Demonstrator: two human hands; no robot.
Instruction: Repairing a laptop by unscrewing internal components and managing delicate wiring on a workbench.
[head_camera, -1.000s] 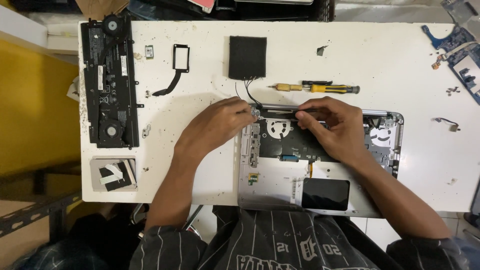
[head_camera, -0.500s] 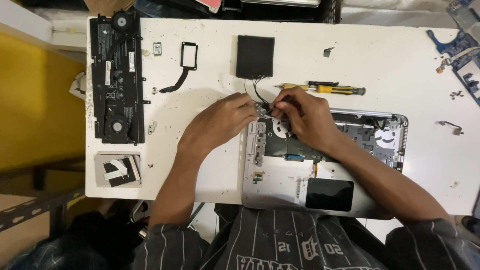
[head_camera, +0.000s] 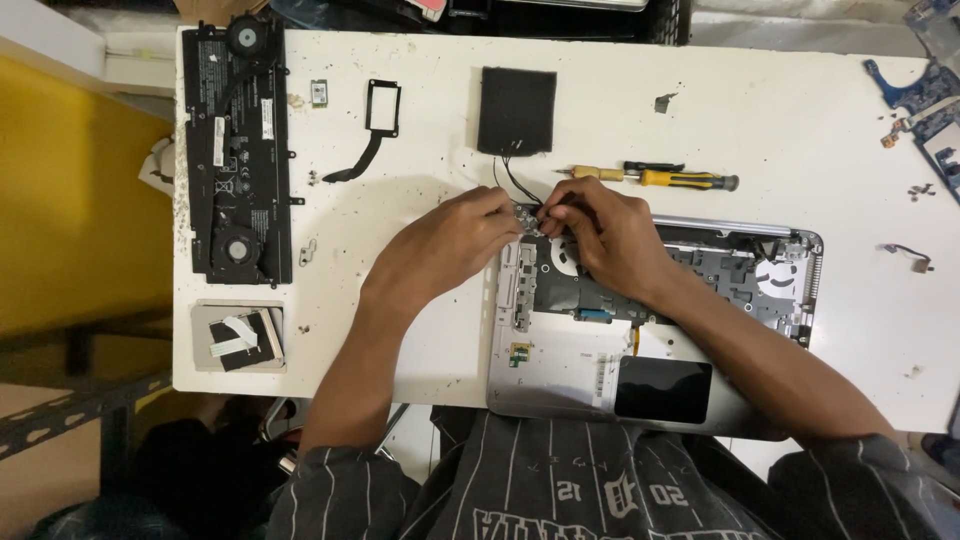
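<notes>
Two hands (head_camera: 455, 240) (head_camera: 600, 232) pinch sm. metal part (head_camera: 524, 215) w/ wires.

A white worktable (head_camera: 380, 330), speckled with dust, stands beside a yellow surface (head_camera: 70, 210). A dark crate (head_camera: 560, 12) sits at its far edge under even light.
</notes>
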